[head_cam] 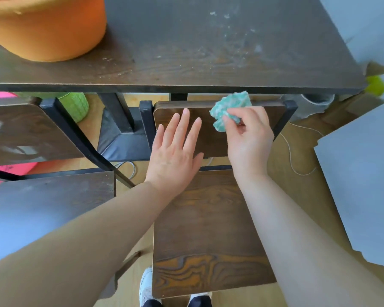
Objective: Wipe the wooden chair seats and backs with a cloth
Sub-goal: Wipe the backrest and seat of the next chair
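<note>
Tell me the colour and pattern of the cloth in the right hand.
Teal-green and white, mottled; the cloth shows best in the head view.

2 dark wooden chairs, 1 crumpled cloth
The teal-and-white cloth [230,111] is bunched up, pinched in the right hand [248,138] at the top edge of the near chair's backrest [268,116]. That chair's seat [208,229] shows bold brown grain. The second chair [53,196] stands just beside it on the left, its seat catching pale glare.
</note>
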{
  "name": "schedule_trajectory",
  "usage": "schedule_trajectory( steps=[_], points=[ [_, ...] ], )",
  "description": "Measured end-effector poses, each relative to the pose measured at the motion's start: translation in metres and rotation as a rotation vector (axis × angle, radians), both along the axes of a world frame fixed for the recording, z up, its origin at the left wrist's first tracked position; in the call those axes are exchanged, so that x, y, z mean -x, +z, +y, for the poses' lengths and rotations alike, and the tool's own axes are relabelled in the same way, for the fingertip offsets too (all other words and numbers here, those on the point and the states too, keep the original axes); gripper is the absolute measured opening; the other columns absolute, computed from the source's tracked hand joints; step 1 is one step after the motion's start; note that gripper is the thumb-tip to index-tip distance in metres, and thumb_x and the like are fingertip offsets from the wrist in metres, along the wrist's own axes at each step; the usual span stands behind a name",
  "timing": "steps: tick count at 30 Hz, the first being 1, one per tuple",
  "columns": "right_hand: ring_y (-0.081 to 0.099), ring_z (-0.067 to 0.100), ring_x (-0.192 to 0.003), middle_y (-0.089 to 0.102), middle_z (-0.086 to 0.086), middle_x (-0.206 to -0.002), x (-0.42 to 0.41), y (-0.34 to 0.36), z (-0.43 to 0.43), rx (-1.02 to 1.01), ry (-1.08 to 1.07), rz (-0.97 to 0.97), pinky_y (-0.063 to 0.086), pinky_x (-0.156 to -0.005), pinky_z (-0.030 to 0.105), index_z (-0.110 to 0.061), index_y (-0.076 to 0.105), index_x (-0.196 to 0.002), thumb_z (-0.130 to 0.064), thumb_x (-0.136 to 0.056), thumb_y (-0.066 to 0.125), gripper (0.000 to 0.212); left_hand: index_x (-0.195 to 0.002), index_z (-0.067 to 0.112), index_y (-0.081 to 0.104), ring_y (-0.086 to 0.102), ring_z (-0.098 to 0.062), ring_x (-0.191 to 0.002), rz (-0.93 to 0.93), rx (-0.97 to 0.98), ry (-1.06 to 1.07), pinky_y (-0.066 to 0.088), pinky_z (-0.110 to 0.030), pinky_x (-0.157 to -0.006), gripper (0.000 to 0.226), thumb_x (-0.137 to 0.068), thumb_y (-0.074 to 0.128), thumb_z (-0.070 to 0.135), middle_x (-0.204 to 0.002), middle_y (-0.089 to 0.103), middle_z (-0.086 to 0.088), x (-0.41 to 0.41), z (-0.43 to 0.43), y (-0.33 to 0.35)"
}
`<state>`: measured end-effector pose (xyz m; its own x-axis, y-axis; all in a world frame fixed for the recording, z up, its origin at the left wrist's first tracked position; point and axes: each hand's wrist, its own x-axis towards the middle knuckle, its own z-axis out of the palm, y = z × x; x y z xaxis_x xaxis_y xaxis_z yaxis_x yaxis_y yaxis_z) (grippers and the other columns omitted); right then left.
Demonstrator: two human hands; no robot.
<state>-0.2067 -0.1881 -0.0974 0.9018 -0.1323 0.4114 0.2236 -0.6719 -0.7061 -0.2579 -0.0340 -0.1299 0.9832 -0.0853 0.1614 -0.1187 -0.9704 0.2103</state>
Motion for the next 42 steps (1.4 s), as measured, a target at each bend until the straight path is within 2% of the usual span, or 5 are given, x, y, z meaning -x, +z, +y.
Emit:
schedule_trajectory(
  steps=[12,21,29,34,42],
  points=[
    [0.062,0.014,-0.109,0.063,0.006,-0.115,-0.013,-0.055,-0.003,0.047,0.069,0.025,0.053,-0.082,0.015,-0.010,0.070,-0.108,-0.022,-0.089,0.070,0.022,-0.155,0.015,0.024,0.015,-0.031,-0.151,0.066,-0.055,0.021,0.024,-0.056,-0.119,0.071,-0.095,0.056,0.038,-0.163,0.019,-0.012,0.014,-0.007,-0.048],
    [0.064,0.018,-0.107,0.062,0.005,-0.112,0.007,-0.142,-0.008,0.122,0.145,0.275,0.058,-0.084,0.027,-0.008,0.073,-0.099,-0.014,-0.086,0.075,0.013,-0.152,0.013,0.032,0.024,-0.033,-0.149,0.098,-0.070,0.033,0.027,-0.056,-0.117,0.071,-0.091,0.061,0.035,-0.161,0.026,-0.014,0.034,-0.004,-0.090],
    [0.064,0.016,-0.107,0.063,0.002,-0.114,0.015,-0.166,-0.009,0.075,0.074,0.476,0.047,-0.081,0.010,-0.008,0.073,-0.102,-0.017,-0.089,0.071,0.015,-0.154,0.013,0.029,0.021,-0.033,-0.149,0.161,-0.055,0.073,0.025,-0.055,-0.118,0.072,-0.093,0.059,0.037,-0.162,0.023,-0.014,0.044,-0.005,-0.100],
    [0.062,0.011,-0.107,0.065,0.000,-0.114,0.035,-0.141,-0.016,0.052,0.095,0.412,0.054,-0.081,0.014,-0.011,0.072,-0.101,-0.021,-0.088,0.073,0.016,-0.155,0.015,0.023,0.015,-0.031,-0.151,0.202,-0.042,0.082,0.021,-0.053,-0.120,0.072,-0.095,0.055,0.039,-0.164,0.018,-0.012,0.045,-0.012,-0.087],
    [0.063,0.009,-0.094,0.064,0.000,-0.102,0.027,-0.064,-0.042,-0.134,-0.005,0.162,0.046,-0.072,0.003,-0.008,0.073,-0.096,-0.014,-0.085,0.075,0.012,-0.158,0.020,0.014,0.003,-0.028,-0.153,0.194,-0.026,0.097,0.016,-0.052,-0.122,0.072,-0.098,0.047,0.043,-0.166,0.008,-0.010,0.028,-0.026,-0.058]
  ],
)
